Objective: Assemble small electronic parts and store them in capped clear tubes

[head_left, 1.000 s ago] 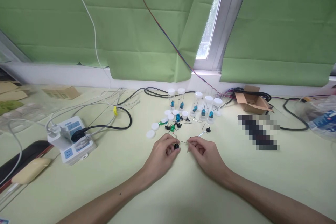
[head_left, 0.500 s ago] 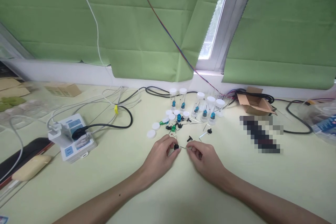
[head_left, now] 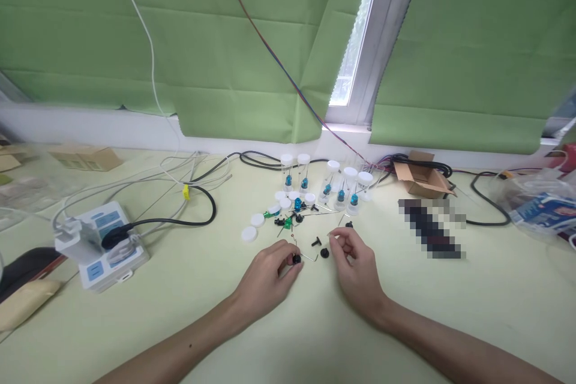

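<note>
My left hand (head_left: 270, 270) pinches a small black round-headed part (head_left: 296, 259) between thumb and fingers. A thin bent metal rod (head_left: 309, 258) juts from it to the right, its tip angled up. My right hand (head_left: 355, 267) is raised just right of it, fingers loosely curled and apart from the thumb, with nothing visible in them. Near its thumb a black round-headed part (head_left: 324, 253) sits on the table, and a black screw-like part (head_left: 316, 242) lies behind that. Another black part (head_left: 349, 225) is partly hidden behind my right fingers.
Several clear tubes with white caps (head_left: 333, 165) hold blue pieces at the back. White caps (head_left: 249, 233), green pieces (head_left: 288, 223) and a blue piece (head_left: 297, 204) lie in front. A power strip (head_left: 112, 246) with cables stands left, an open cardboard box (head_left: 423, 180) right.
My right hand has let go of the thin metal rod and drawn away to the right. A black round-headed part now shows on the table between my hands. The view has shifted slightly right.
</note>
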The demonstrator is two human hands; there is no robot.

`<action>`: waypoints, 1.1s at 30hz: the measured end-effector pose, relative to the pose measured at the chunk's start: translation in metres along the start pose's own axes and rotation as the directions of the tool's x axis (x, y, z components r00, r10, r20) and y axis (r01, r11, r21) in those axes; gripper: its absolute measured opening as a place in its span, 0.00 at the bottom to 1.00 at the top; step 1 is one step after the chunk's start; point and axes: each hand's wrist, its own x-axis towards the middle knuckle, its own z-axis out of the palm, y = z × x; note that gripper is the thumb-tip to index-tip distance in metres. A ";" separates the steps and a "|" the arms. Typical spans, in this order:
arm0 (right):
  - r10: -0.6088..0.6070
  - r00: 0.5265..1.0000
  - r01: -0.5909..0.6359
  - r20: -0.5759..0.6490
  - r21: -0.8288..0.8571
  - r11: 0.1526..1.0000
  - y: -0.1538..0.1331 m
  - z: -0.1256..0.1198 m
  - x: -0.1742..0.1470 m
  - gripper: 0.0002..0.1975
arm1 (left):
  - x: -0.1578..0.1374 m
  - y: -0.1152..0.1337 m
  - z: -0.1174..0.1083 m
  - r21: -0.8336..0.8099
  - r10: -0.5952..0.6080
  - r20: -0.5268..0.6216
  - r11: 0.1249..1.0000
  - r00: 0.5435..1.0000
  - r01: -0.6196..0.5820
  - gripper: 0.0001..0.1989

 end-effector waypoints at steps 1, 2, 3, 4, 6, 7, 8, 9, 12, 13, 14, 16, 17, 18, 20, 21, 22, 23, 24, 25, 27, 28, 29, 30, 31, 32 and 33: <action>0.013 1.000 -0.013 -0.016 0.003 1.000 0.000 0.000 0.001 0.09 | 0.000 0.000 0.000 -0.001 -0.006 0.001 1.000 1.000 0.006 0.06; 0.024 0.999 -0.024 -0.027 0.000 1.000 0.001 0.000 0.002 0.08 | 0.000 0.000 0.000 -0.002 -0.014 0.004 1.000 1.000 0.014 0.06; 0.029 0.999 -0.030 -0.029 -0.013 0.999 0.001 0.000 0.003 0.08 | 0.000 0.000 0.000 -0.003 -0.023 0.006 1.000 1.000 0.023 0.06; 0.030 0.999 -0.031 -0.020 -0.035 0.999 0.002 0.000 0.003 0.07 | 0.000 0.000 0.000 -0.004 -0.030 0.007 1.000 1.000 0.031 0.06; 0.021 1.000 -0.018 0.023 -0.103 0.995 0.003 0.001 0.005 0.05 | 0.000 0.000 0.001 -0.009 -0.039 0.008 0.999 0.999 0.040 0.06; 0.013 0.998 -0.005 0.053 -0.143 0.990 0.004 0.002 0.006 0.03 | 0.000 0.000 0.001 -0.014 -0.042 0.006 0.999 0.999 0.042 0.06; 0.006 0.997 0.009 0.081 -0.183 0.983 0.005 0.002 0.006 0.02 | 0.000 0.000 0.001 -0.019 -0.045 0.005 0.999 0.999 0.045 0.06; -0.001 0.994 0.024 0.105 -0.219 0.975 0.006 0.003 0.006 0.02 | 0.000 0.000 0.001 -0.024 -0.048 0.002 0.999 0.999 0.048 0.06; -0.022 0.987 0.069 0.156 -0.305 0.950 0.008 0.005 0.005 0.05 | 0.001 0.000 0.000 -0.047 -0.061 -0.010 0.997 0.998 0.060 0.06; -0.027 0.986 0.080 0.167 -0.323 0.943 0.008 0.005 0.005 0.06 | 0.001 0.000 0.000 -0.059 -0.065 -0.015 0.996 0.998 0.064 0.06; -0.032 0.984 0.090 0.173 -0.334 0.938 0.008 0.005 0.004 0.06 | 0.002 0.000 -0.001 -0.074 -0.071 -0.020 0.995 0.997 0.069 0.07; -0.044 0.982 0.105 0.183 -0.338 0.935 0.009 0.006 0.004 0.05 | 0.003 -0.001 -0.001 -0.117 -0.084 -0.026 0.990 0.996 0.080 0.07; -0.049 0.981 0.111 0.188 -0.333 0.936 0.010 0.006 0.004 0.05 | 0.003 -0.001 -0.001 -0.147 -0.092 -0.028 0.985 0.995 0.087 0.07; -0.054 0.980 0.116 0.194 -0.325 0.939 0.010 0.006 0.004 0.05 | 0.004 -0.002 -0.001 -0.181 -0.104 -0.027 0.979 0.994 0.097 0.08; -0.061 0.978 0.122 0.201 -0.309 0.943 0.011 0.006 0.005 0.05 | 0.005 -0.005 0.000 -0.271 -0.139 -0.024 0.954 0.990 0.127 0.08; -0.064 0.977 0.124 0.203 -0.301 0.945 0.012 0.006 0.005 0.05 | 0.005 -0.006 0.001 -0.319 -0.162 -0.026 0.936 0.986 0.146 0.08; -0.065 0.977 0.124 0.204 -0.289 0.949 0.012 0.007 0.005 0.05 | 0.005 -0.007 0.003 -0.378 -0.180 -0.025 0.912 0.983 0.158 0.09; -0.068 0.977 0.124 0.204 -0.279 0.952 0.013 0.007 0.005 0.05 | 0.006 -0.008 0.004 -0.443 -0.199 -0.015 0.880 0.980 0.172 0.10; -0.071 0.976 0.126 0.206 -0.268 0.955 0.013 0.007 0.005 0.05 | 0.006 -0.009 0.005 -0.511 -0.220 0.008 0.838 0.975 0.193 0.11; -0.077 0.975 0.130 0.207 -0.257 0.958 0.014 0.008 0.005 0.05 | 0.006 -0.009 0.006 -0.573 -0.241 0.044 0.789 0.969 0.222 0.13; -0.094 0.973 0.143 0.212 -0.232 0.962 0.014 0.008 0.004 0.05 | 0.007 -0.009 0.006 -0.668 -0.244 0.102 0.702 0.964 0.248 0.15; -0.103 0.972 0.150 0.213 -0.217 0.965 0.014 0.008 0.004 0.06 | 0.008 -0.008 0.006 -0.700 -0.237 0.116 0.669 0.965 0.249 0.16; -0.111 0.971 0.155 0.212 -0.201 0.967 0.014 0.009 0.004 0.06 | 0.008 -0.008 0.004 -0.724 -0.228 0.122 0.646 0.966 0.244 0.17; -0.115 0.971 0.155 0.209 -0.187 0.970 0.014 0.009 0.004 0.06 | 0.009 -0.007 0.003 -0.741 -0.223 0.122 0.627 0.967 0.239 0.17; -0.116 0.972 0.153 0.205 -0.178 0.972 0.014 0.009 0.004 0.07 | 0.009 -0.006 0.001 -0.756 -0.224 0.123 0.610 0.967 0.237 0.17; -0.113 0.973 0.149 0.200 -0.174 0.973 0.014 0.009 0.004 0.07 | 0.009 -0.005 0.000 -0.768 -0.228 0.127 0.593 0.965 0.241 0.17; -0.110 0.975 0.145 0.194 -0.179 0.973 0.015 0.009 0.005 0.08 | 0.010 -0.005 -0.002 -0.780 -0.236 0.132 0.574 0.963 0.247 0.17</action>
